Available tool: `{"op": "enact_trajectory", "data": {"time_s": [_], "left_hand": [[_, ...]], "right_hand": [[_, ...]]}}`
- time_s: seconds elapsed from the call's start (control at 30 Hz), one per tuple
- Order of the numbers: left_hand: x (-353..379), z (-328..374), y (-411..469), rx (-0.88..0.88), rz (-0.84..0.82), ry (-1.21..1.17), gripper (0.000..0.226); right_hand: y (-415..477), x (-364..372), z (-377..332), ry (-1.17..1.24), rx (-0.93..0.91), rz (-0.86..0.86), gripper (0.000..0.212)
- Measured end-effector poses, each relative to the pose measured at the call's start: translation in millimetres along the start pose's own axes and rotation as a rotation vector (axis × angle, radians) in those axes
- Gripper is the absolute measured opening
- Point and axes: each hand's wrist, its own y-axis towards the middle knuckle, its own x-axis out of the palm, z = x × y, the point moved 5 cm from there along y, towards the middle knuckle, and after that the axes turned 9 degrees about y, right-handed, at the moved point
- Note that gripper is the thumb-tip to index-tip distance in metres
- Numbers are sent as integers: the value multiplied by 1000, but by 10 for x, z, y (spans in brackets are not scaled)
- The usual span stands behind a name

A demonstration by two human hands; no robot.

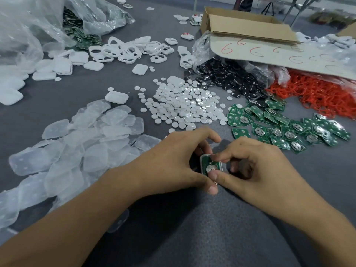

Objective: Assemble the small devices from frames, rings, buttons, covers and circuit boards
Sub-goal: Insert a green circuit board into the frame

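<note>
Item: small device (210,166), a rounded white frame holding a green board with a silver disc, held just above the grey textured bench (212,224).
Left hand (177,160): grip curled round the frame's edges.
Right hand (256,166): grip pinching it, thumb on the disc.
Beyond: glossy white round buttons (185,106), flat green circuit boards (289,132), translucent covers (86,147), tangled red rings (319,97).

I'm looking down at a dark grey table (188,239), its top showing a fine woven texture. Light is falling soft and even, and a dim shadow is pooling on the near part. Past the far edge a pale floor (335,8) is showing, blurred. Grey metal legs (301,10) of another table are standing there, thin dark tripod legs (267,7) beside them. A cardboard box (248,29) is lying open far right, red scribbles on its flap.
</note>
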Motion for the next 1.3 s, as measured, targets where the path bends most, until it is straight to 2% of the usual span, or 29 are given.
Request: {"op": "enact_trajectory", "data": {"time_s": [0.4,0.63,1.03,1.3], "left_hand": [[-7,9,-6,-1,-10,-3,77],[-16,15,-5,1,-6,15,77],[-21,7,-4,2,16,-7,73],[-10,-8,2,14,15,-4,71]], "right_hand": [[-16,-10,-40,-17,-81,-12,7],[-6,8,-45,-57,-97,29,11],[-4,35,-32,-55,-51,-19,13],[-45,56,-121,-173,-92,-28,9]]}}
